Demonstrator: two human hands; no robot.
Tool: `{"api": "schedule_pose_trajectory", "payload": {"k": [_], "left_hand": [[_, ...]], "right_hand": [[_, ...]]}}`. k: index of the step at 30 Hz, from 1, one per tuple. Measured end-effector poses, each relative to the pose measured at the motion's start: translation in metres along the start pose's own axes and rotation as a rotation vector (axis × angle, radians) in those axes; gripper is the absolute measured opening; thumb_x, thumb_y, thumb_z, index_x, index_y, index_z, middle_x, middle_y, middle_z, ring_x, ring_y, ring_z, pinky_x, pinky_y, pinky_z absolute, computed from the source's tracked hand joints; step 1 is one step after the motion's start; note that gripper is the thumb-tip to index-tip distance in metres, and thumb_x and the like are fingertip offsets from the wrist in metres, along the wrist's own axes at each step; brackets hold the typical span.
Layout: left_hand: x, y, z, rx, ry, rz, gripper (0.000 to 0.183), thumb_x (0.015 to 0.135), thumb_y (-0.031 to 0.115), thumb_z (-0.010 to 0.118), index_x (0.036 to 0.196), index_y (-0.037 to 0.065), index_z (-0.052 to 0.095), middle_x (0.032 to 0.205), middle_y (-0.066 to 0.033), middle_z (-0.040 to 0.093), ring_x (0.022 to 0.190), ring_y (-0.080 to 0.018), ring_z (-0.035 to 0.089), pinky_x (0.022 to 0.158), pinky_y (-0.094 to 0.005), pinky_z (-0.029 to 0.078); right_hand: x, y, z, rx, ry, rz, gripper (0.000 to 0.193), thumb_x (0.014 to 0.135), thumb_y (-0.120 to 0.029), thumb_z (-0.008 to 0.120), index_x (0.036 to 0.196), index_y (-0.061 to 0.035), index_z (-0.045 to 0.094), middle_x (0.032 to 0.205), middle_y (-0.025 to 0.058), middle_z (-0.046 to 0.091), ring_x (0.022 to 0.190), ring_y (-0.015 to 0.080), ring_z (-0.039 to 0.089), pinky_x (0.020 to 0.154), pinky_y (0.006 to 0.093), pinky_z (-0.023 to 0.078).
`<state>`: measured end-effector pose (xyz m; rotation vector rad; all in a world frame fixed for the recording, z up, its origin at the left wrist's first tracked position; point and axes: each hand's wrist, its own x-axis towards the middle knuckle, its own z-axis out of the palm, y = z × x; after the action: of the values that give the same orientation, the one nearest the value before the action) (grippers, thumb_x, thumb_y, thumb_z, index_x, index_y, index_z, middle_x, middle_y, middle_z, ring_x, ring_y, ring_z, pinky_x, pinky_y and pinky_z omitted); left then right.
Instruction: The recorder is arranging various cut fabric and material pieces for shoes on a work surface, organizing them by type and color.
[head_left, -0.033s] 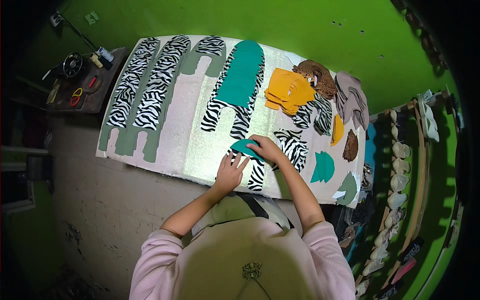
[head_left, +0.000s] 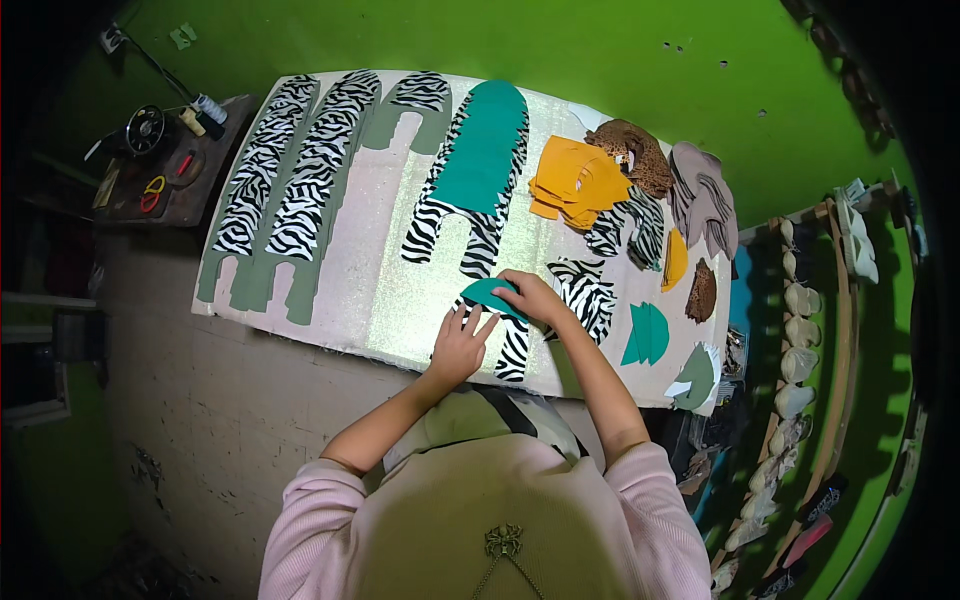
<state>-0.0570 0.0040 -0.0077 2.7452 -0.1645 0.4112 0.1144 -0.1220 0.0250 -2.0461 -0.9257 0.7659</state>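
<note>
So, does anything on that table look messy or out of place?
Mildly: the yellow pieces and leopard-print fabric toward the right lie heaped in a jumble, while the zebra-print pieces at the left overlap in neat rows. Nothing looks spilled.

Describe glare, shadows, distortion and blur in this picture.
Head view: glare brightens the table's middle; head view: dark shadows on the green wall, at right; head view: table edges bow, corners black out; head view: held teal piece shows no obvious blur.

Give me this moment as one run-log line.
left hand: fingers spread over zebra-print piece | right hand: at teal piece, right end | teal piece: atop zebra-print piece | farther right: yellow stack
</note>
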Motion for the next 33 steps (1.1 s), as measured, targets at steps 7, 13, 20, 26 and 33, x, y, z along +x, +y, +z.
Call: {"api": "schedule_pose_trajectory", "payload": {"k": [7,13,20,26,33], "left_hand": [[0.0,0.0,0.0,0.046,0.008,0.025,0.055,0.075,0.011,0.058,0.13,0.013,0.052,0.134,-0.0154,0.046,0.111,-0.0394,0.047,0.096,-0.0494,0.038],[0.0,0.0,0.001,0.057,-0.016,0.021,0.055,0.076,0.011,0.058,0.13,0.012,0.051,0.135,-0.0134,0.045,0.112,-0.0392,0.047,0.096,-0.0492,0.038],[0.0,-0.001,0.001,0.063,-0.023,0.031,0.055,0.076,0.011,0.058,0.13,0.012,0.051,0.135,-0.0124,0.046,0.112,-0.0395,0.047,0.096,-0.0494,0.038],[0.0,0.0,0.002,0.066,-0.017,0.033,0.055,0.076,0.012,0.058,0.131,0.012,0.051,0.136,-0.0118,0.046,0.112,-0.0395,0.047,0.096,-0.0494,0.038],[0.001,-0.001,0.0,0.074,-0.032,0.03,0.055,0.076,0.012,0.058,0.13,0.013,0.051,0.136,-0.0111,0.046,0.112,-0.0391,0.047,0.096,-0.0493,0.038]], "right_hand": [[0.0,0.003,0.001,-0.053,0.0,-0.03,0.025,0.085,-0.021,0.064,0.098,0.0007,0.061,0.082,0.0164,0.064,0.071,0.0221,0.058,0.068,0.0325,0.046],[0.001,0.004,0.002,-0.06,0.001,-0.025,0.027,0.084,-0.023,0.064,0.098,-0.0007,0.061,0.086,0.0189,0.064,0.077,0.0313,0.061,0.07,0.0363,0.047],[0.003,0.007,0.003,-0.084,0.006,-0.053,0.027,0.084,-0.025,0.063,0.099,-0.0017,0.061,0.088,0.0197,0.064,0.08,0.0351,0.061,0.072,0.0383,0.048],[0.003,0.007,0.003,-0.144,0.0,-0.065,0.025,0.085,-0.024,0.062,0.098,-0.0026,0.06,0.091,0.0192,0.064,0.083,0.0363,0.061,0.073,0.0398,0.048],[-0.006,-0.01,0.009,-0.286,0.083,-0.023,0.028,0.086,-0.025,0.061,0.107,-0.0064,0.057,0.094,0.0158,0.063,0.083,0.0343,0.061,0.071,0.0396,0.048]]}}
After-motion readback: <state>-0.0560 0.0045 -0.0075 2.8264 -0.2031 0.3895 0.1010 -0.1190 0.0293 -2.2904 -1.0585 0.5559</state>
